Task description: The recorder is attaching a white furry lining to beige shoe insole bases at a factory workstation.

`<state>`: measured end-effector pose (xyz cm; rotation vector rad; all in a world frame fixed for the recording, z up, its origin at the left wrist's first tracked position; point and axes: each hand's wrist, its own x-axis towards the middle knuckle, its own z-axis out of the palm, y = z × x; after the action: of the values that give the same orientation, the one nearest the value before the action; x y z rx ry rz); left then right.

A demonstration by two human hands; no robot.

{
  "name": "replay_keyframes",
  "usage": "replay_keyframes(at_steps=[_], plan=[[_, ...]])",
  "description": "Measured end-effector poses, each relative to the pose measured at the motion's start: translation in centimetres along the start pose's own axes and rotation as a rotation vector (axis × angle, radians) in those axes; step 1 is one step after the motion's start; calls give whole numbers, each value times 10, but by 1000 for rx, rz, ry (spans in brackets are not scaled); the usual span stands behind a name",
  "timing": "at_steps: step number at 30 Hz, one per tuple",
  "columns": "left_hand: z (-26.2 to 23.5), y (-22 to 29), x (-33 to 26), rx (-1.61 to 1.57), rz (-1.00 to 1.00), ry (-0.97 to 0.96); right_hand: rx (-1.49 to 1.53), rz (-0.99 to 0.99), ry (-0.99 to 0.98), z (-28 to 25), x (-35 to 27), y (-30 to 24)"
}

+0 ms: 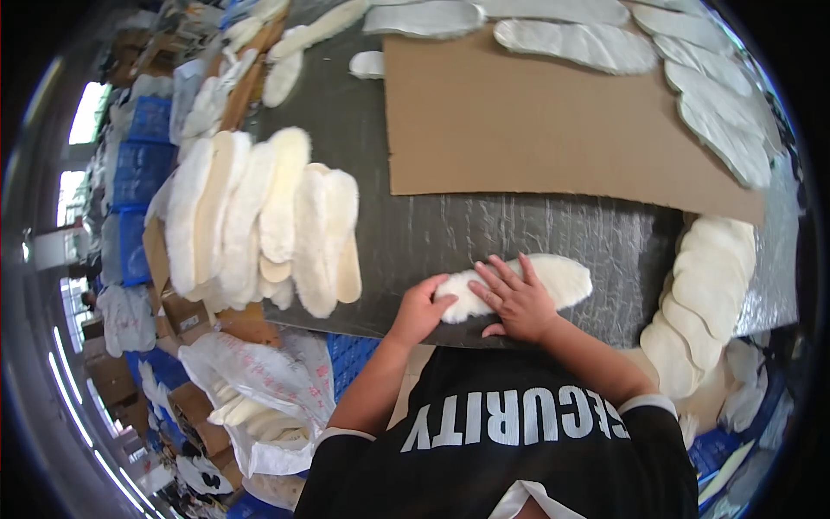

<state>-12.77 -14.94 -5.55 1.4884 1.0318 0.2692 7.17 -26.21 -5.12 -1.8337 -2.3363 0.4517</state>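
Observation:
A fluffy cream-white insole [562, 278] lies crosswise near the front edge of the dark table. My left hand [421, 310] grips its left end, thumb on top; some of the fingertips are hidden. Across the middle of the same insole rests my right hand [520, 304], flat with its fingers spread. To the left, a row of fleece insoles [285, 208] overlaps at the table edge, some with the tan underside showing. On the right, a fanned stack of cream insoles [705, 277] reaches down past the front edge.
A brown cardboard sheet [553, 121] covers the far part of the table [415, 242]. Pale insoles [575, 48] line its far and right sides. Below the table at left stands a white plastic bag [259, 415] holding more insoles. Blue crates [143, 173] and cardboard boxes are stacked farther left.

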Motion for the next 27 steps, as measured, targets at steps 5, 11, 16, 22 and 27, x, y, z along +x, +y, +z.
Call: replay_keyframes(at_steps=[5,11,16,22,27], plan=[[-17,9,9,128,-56,-64,43,1,-19,-6,8,0],[-77,48,-26,-14,-19,217,325,229,558,-10,-47,24],[-238,17,-58,32,46,831,217,422,617,-13,-83,34],[-180,94,34,766,517,440,215,533,645,-2,-87,33],[-50,142,214,340,534,104,255,516,689,-8,-71,18]])
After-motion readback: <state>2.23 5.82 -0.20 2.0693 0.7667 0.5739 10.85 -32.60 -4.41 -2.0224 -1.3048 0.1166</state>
